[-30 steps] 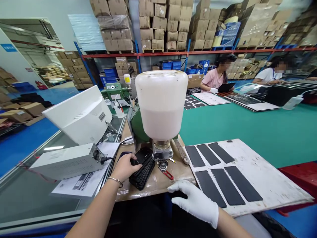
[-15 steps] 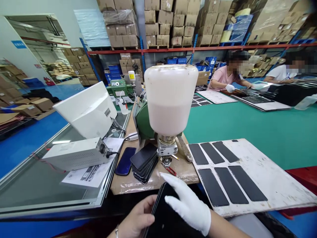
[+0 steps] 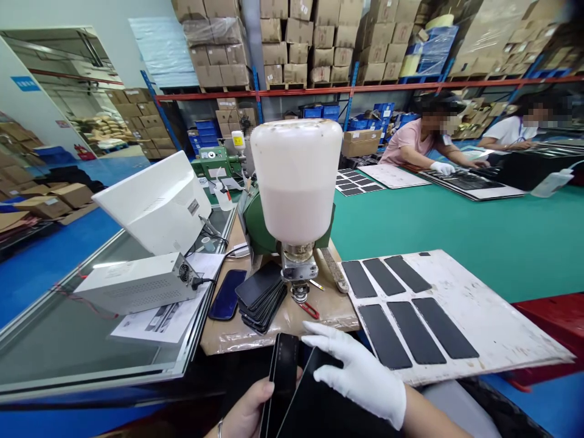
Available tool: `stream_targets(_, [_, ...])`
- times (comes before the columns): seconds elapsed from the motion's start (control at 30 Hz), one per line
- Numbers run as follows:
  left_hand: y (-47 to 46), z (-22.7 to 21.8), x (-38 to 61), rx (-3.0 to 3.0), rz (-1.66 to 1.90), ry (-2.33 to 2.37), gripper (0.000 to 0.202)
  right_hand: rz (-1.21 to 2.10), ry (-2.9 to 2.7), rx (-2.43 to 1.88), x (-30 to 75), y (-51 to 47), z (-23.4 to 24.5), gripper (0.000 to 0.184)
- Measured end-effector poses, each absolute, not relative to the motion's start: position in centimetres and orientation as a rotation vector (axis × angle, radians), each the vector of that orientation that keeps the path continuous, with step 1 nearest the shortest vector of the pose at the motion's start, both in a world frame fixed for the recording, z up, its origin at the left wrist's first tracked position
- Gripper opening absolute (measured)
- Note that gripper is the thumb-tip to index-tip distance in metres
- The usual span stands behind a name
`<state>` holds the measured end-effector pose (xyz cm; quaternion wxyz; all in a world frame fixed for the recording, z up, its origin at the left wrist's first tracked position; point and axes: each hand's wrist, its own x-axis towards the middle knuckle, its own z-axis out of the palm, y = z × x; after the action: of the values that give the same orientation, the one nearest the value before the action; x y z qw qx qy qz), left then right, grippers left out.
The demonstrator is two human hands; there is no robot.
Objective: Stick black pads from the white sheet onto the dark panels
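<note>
My bare left hand (image 3: 250,406) grips a black phone-sized panel (image 3: 285,365), thumb on its face, its upper end tilted away from me. In a white glove, my right hand (image 3: 358,377) has its fingers over the upper edge of a second black panel (image 3: 314,389). That panel leans beside the first, a gap opening between them at the top; its lower part merges into darkness. Beyond my hands stands a machine head (image 3: 298,274) under a large white bottle (image 3: 296,182) partly filled with liquid. A stack of black panels (image 3: 260,298) lies left of it.
Several black panels lie in two rows on a white board (image 3: 474,304) at right. A blue-black phone-shaped piece (image 3: 228,295) and red-handled tool (image 3: 311,310) lie on the brown-covered bench (image 3: 255,345). A grey power box (image 3: 137,283) and monitor (image 3: 159,207) stand left. Two people work at far right.
The two panels, held together before, have come apart at the top. My gloved right hand has moved slightly right with one, while the left keeps the other. The view has shifted slightly.
</note>
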<state>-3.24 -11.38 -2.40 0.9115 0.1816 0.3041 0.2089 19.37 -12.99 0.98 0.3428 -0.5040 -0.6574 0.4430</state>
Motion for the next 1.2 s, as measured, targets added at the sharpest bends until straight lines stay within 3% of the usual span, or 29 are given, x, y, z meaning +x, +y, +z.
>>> stream_targets(0.17, [-10.5,-2.1,-3.2,0.420,0.541,0.481,0.053,1.857,-1.379,-1.248,21.7,-13.4,0.4,0.041])
stream_targets(0.27, [-9.5,-1.8,-3.1,0.488,0.594,0.458,0.063,2.040,-1.234,-1.180,22.8,-13.7,-1.4,0.031])
stream_targets(0.4, [-7.0,-2.1,-2.5,0.584,0.703,0.479,0.058,1.948,-1.102,-1.135,23.6,-13.3,-2.5,0.033])
stream_targets(0.57, [-4.0,-2.6,-0.2,0.790,0.527,0.366,0.039,1.581,-0.846,-1.227,25.2,-12.0,0.5,0.023])
stream_targets(0.7, [-3.7,0.1,2.7,1.004,0.454,0.477,0.030,1.413,-0.836,-1.328,26.7,-11.2,2.3,0.018])
stream_targets(0.83, [-3.6,2.8,5.1,1.074,0.458,0.543,0.025,1.279,-0.822,-1.443,27.7,-10.5,3.0,0.024])
stream_targets(1.0, [-3.1,2.9,4.6,1.029,0.581,0.551,0.022,1.441,-0.783,-1.233,26.6,-9.4,5.0,0.014])
stream_targets(1.2, [-2.1,2.6,-3.1,0.953,0.743,0.551,0.018,1.654,-0.823,-1.035,19.0,-6.7,5.5,0.017])
